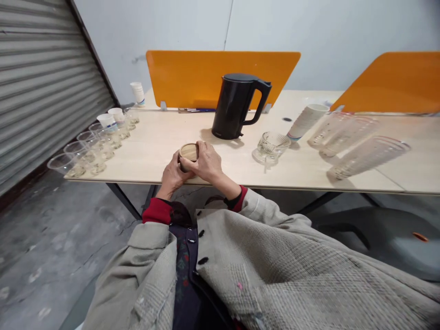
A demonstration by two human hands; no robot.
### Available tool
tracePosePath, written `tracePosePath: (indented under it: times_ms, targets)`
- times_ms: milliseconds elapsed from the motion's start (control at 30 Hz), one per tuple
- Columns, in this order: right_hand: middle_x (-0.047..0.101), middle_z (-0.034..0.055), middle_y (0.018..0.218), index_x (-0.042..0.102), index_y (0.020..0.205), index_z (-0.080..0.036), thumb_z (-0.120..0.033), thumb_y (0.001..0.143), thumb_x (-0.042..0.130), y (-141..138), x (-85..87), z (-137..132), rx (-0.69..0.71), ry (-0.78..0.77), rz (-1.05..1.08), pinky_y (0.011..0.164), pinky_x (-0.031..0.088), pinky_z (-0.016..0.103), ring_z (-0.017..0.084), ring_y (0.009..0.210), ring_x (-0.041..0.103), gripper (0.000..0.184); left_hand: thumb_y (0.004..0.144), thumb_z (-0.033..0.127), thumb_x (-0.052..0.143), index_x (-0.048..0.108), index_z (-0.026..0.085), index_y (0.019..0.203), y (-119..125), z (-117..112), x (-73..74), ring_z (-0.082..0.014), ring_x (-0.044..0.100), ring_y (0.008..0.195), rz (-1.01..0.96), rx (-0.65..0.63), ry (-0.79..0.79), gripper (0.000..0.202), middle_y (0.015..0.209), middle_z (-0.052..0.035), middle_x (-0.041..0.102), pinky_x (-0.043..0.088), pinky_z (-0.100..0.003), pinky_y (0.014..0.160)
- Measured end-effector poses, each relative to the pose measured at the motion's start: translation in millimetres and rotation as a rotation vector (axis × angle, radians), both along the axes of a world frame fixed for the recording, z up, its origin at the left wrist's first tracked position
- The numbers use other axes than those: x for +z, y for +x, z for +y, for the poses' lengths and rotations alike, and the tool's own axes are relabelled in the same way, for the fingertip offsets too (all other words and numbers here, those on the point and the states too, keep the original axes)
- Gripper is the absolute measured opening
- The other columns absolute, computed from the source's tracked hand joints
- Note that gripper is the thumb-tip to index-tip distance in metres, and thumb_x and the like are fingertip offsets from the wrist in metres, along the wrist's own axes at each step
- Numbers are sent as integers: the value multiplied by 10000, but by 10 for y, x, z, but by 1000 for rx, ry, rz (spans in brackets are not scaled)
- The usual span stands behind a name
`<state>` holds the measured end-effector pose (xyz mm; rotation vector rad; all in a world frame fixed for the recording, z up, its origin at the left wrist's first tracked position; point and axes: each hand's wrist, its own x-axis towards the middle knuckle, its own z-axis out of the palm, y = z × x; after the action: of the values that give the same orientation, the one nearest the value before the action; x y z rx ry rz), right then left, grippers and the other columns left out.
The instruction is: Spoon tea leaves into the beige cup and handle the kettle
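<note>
Coat: heavy grey checked coat (295, 270) fills the bottom of my feed, nearest the lens; its red-cuffed sleeves run up to the table.
Canister: small dark round canister with a pale wood-grain top (189, 152), at the table's front edge, between the hands. I cannot tell whether its base touches the tabletop.
Grip: left hand (173, 176) curls round the near-left side; right hand (209, 162) wraps the right side, fingers over the rim. Both press on the canister.
Slip risk: smooth round wall, so uneven pressure could spin it free; at the edge, a drop could reach the floor.
Lid risk: if the top is a loose lid, a sharp pull could jerk it off; I can't see a seam clearly.
Kettle risk: tall black lidded kettle (233, 107) stands just beyond; a forward knuckle could nudge it.
Cup risk: clear plastic cups (63, 161) line the left end; light walls, easily swept by a sleeve.
Right side: ribbed clear glass bowl (273, 144), then a white paper-cup stack (305, 121) and clear cup stacks (369, 158), tall enough to topple if knocked.
Surface: pale wood-look table (154, 137), orange divider panels (189, 75) behind.
Room: pale wall (326, 27), grey roller shutter (34, 68) left, stained concrete floor (85, 243).
</note>
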<state>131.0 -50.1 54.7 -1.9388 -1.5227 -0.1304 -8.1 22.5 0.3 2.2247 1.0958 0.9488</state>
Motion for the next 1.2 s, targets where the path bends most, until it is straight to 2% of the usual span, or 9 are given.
tracePosePath:
  times_ms: [200, 267, 367, 533, 667, 867, 967, 1100, 1200]
  targets:
    - [777, 153, 1188, 704, 1177, -209, -758, 999, 514, 103, 175, -28, 32, -56, 157, 966, 566, 455, 339, 1116, 719, 607, 706, 465, 942, 517, 268, 1536, 1, -45, 78, -364, 776, 1197, 1, -2, -24, 953, 1339, -104, 793, 632, -436, 965]
    - [781, 135, 1198, 713, 1169, -223, -757, 996, 518, 141, 185, -9, 49, -33, 224, 990, 565, 459, 331, 1144, 719, 594, 703, 483, 949, 525, 285, 1530, 0, -59, 91, -358, 773, 1205, -15, -8, -45, 950, 1340, -90, 794, 630, -432, 974]
    - [747, 142, 1324, 674, 1295, -204, -728, 982, 561, 212, 117, 55, 93, 83, 327, 1079, 552, 457, 308, 1254, 687, 621, 707, 489, 951, 516, 288, 1540, -3, -74, 106, -345, 776, 1208, -14, -13, -73, 961, 1329, -83, 798, 622, -427, 1000]
    - [693, 146, 1421, 632, 1383, -195, -745, 1014, 484, 482, -23, 113, 105, 293, 447, 1170, 510, 427, 269, 1353, 639, 678, 698, 493, 956, 510, 275, 1547, -3, -99, 136, -341, 781, 1201, -6, -14, -96, 983, 1342, -90, 793, 614, -430, 1021]
    - [715, 165, 1336, 668, 1320, -167, -750, 994, 521, 769, -162, -5, -9, 242, 428, 1145, 506, 482, 311, 1284, 657, 684, 684, 465, 963, 534, 271, 1520, 1, -135, 168, -310, 768, 1228, -33, -15, -90, 960, 1336, -75, 797, 614, -394, 1020]
    - [683, 241, 1345, 651, 1350, -109, -600, 932, 695, 1008, -416, -334, -265, -86, 181, 1096, 503, 508, 395, 1279, 623, 646, 683, 456, 962, 551, 255, 1509, -4, -165, 203, -312, 755, 1260, 1, 12, -82, 945, 1337, -91, 798, 610, -397, 1040]
    - [662, 255, 1385, 644, 1365, -106, -555, 920, 728, 1018, -484, -410, -283, -187, 32, 1097, 495, 511, 415, 1277, 604, 637, 687, 480, 953, 546, 246, 1516, -9, -139, 194, -317, 757, 1252, 20, 15, -64, 953, 1333, -101, 800, 608, -412, 1045]
    - [624, 261, 1502, 606, 1447, -89, -521, 904, 780, 1059, -509, -435, -214, -177, -2, 1158, 472, 527, 420, 1334, 583, 715, 681, 543, 941, 506, 248, 1569, -16, -85, 151, -353, 739, 1299, 71, 22, -31, 1031, 1380, -121, 784, 599, -450, 1072]
    - [680, 226, 1415, 600, 1448, -118, -537, 916, 768, 1207, -464, -540, -230, 18, 62, 1100, 523, 496, 358, 1226, 656, 698, 677, 602, 927, 475, 243, 1606, -24, -51, 112, -392, 710, 1347, 107, 23, 9, 1094, 1431, -147, 758, 587, -488, 1090]
